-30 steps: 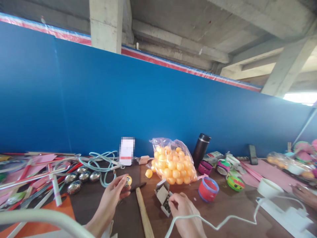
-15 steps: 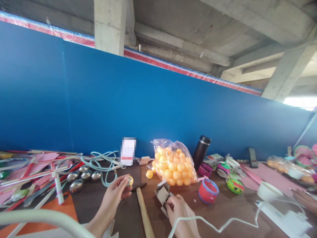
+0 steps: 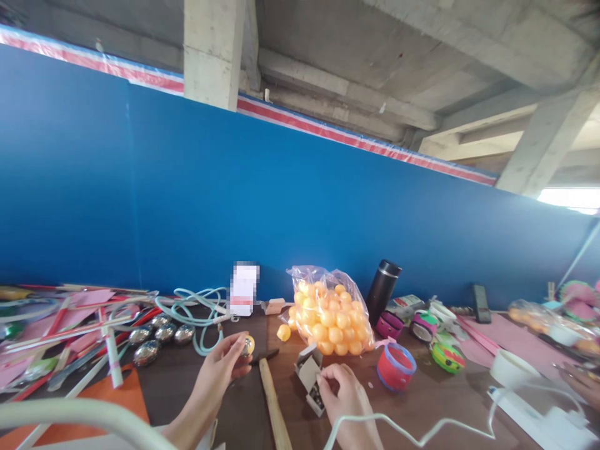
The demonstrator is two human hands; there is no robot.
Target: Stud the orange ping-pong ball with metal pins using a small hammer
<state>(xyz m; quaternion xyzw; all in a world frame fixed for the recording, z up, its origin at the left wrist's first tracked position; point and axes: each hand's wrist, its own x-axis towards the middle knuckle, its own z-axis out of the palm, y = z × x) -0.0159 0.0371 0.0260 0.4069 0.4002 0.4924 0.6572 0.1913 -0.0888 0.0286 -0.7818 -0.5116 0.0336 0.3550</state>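
Observation:
My left hand pinches a small yellow-orange ball with a shiny spot on its face. To the right, my right hand has its thumb and forefinger together beside a small open cardboard box; anything between those fingertips is too small to make out. Small dark metallic pieces show inside the box. A hammer with a wooden handle lies between my hands. Behind the box sits a clear bag of orange balls, and one loose orange ball rests at its left.
Silver balls, a pale blue cord and mixed sticks are at left. A black bottle, red-blue ring, white tape roll and power strip stand right. A white cable crosses in front. Another person's hand shows far right.
My right hand has lifted slightly out of the small box and moved a little right, uncovering the metallic pieces. My left hand keeps its hold on the ball.

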